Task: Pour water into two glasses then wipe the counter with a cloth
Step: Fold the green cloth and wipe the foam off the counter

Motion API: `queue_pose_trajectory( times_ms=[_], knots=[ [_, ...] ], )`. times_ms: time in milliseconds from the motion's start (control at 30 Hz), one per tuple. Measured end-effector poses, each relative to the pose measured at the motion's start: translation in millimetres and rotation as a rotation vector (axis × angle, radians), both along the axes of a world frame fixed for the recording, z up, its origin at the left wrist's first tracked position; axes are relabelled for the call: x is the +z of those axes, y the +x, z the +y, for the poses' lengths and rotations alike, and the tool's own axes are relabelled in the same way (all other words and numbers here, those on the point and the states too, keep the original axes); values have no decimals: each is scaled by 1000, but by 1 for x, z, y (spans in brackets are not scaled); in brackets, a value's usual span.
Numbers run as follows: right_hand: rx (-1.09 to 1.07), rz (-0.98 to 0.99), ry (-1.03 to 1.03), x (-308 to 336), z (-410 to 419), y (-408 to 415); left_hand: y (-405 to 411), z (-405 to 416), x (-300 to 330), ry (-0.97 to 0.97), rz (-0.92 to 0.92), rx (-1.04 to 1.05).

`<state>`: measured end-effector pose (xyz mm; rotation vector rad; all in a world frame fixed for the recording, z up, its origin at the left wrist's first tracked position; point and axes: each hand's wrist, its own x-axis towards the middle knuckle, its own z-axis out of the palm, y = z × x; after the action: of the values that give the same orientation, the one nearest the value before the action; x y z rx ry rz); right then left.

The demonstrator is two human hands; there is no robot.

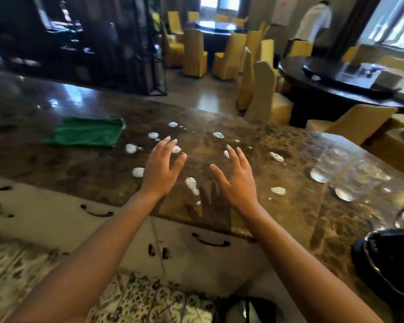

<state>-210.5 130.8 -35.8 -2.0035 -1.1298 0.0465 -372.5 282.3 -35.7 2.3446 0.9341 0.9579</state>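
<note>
Both arms reach forward over the brown marble counter [84, 164], the left hand [161, 170] and right hand [237, 183] hovering palms down, fingers spread and relaxed, holding nothing. White foamy blobs [191, 184] dot the counter around and between the hands. The green cloth [86, 135] lies crumpled at far left, and two clear glasses [345, 174], seemingly holding water though blurred, stand at right.

Nothing is showing any words, numbers or brand marks that I can read. A pale sheet [282, 10] is hanging on the far wall at about one o'clock, but it is blurring out and any print on it is too faint to make out.
</note>
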Motion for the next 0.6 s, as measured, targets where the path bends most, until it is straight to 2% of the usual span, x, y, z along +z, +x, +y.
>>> queue_pose_trajectory(
  times_ms=[100, 233, 467, 600],
  knots=[
    [62, -5, -9, -5, 29, -34, -53, 28, -4, 44, -1, 83],
    [96, -93, -42, -10, 70, -79, -124, 71, -13, 84, 110, 174],
    [77, -51, -19, -10, 153, -143, -229, 156, -22, 33, 155, 238],
    [43, -7, 21, -4, 199, -167, -275, 207, -18, -100, 93, 261]
  ],
)
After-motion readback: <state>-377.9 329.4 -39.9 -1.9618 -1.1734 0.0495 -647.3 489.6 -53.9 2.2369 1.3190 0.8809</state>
